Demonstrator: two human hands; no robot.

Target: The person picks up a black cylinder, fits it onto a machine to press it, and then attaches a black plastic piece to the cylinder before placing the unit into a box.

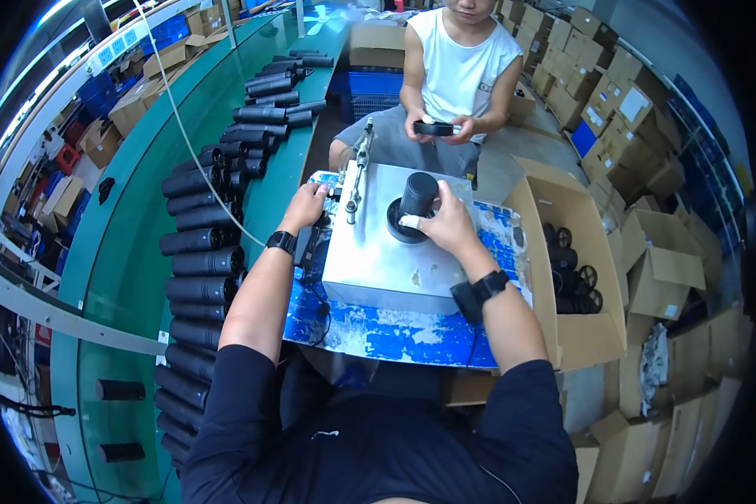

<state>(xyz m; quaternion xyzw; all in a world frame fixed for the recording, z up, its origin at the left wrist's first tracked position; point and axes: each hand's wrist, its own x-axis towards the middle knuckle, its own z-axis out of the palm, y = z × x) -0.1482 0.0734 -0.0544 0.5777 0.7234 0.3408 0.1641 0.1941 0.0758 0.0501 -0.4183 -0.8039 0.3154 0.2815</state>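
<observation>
A silver metal box [378,269] stands before me on a worn blue-and-white tabletop [378,334]. On its top, a black ribbed cylinder [417,193] sits tilted in a round black ring [406,232]. My right hand [447,220] grips the cylinder's right side and lower part, with a white covering on the thumb. My left hand [309,204] is closed at the box's left edge, beside a small dark fitting; what its fingers hold is hidden. Between my hands, a metal linkage with rods [359,176] rises from the box's left side.
Rows of black cylinders [200,242] lie along the green conveyor [101,286] at my left. An open carton [592,340] with black wheel-ended parts [575,281] is at right. Across from me a seated person [462,76] holds a black ring [433,128]. A thin pale hose [176,113] hangs at left.
</observation>
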